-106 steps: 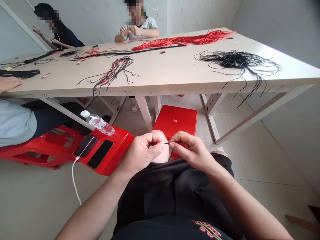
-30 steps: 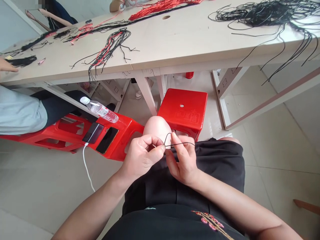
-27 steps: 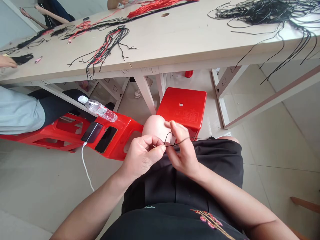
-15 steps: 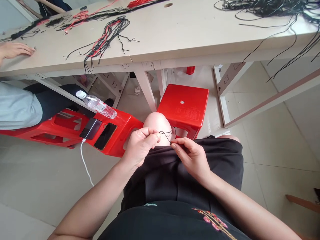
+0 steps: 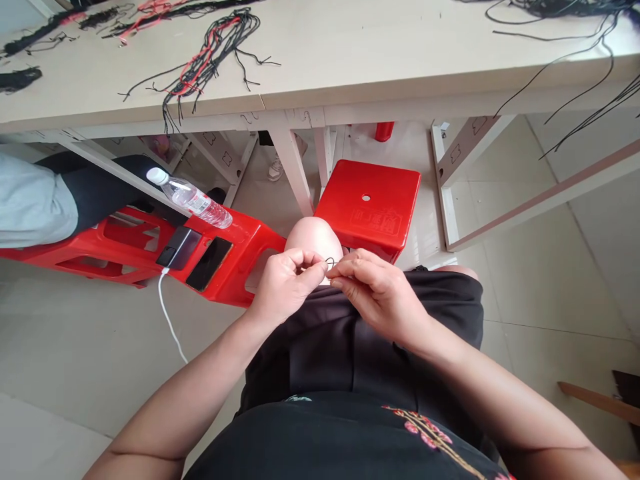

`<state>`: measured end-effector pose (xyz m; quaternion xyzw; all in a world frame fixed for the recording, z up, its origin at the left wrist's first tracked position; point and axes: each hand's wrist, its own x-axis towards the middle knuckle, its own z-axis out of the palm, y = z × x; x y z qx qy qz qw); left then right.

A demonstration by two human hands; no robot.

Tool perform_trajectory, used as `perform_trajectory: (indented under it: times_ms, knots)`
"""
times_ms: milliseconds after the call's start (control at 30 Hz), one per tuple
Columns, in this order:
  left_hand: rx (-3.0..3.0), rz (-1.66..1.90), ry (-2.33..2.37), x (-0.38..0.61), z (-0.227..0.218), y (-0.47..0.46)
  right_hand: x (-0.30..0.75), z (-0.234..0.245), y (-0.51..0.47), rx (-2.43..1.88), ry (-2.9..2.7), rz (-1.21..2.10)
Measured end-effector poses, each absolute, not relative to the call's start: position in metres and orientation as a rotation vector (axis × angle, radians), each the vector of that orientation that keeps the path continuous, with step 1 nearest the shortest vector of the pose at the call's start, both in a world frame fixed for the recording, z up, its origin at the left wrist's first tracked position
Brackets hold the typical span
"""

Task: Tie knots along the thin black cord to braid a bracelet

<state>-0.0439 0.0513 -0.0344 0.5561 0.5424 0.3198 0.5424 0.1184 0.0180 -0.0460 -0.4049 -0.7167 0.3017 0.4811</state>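
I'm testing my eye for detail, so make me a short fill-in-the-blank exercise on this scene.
1. A thin ____ cord runs between the left hand and the right hand.
2. The strands on the table are black and ____.
3. The bottle has a ____ cap.

Missing words: black; red; white.

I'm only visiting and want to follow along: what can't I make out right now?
All in the head view:
Thin cord: held parts hidden by left hand and right hand.
Black cord pile: top cut off by the upper edge.
Light sleeve: its wearer mostly cut off by left edge.
Bottle label: print too small.
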Motion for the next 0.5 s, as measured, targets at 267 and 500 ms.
perform_trajectory:
  times_ms: [267, 500]
  knots:
    - [1.394, 0.745, 1.292, -0.0435, -0.0354, 0.0519, 0.1231, -0.0462, 0.0226, -1.148, -1.759, 0.660]
    - [1.501, 0.657, 1.300, -0.0422, -0.0294, 0.0510, 0.1239, -0.0435, 0.0253, -1.147, -1.775, 0.680]
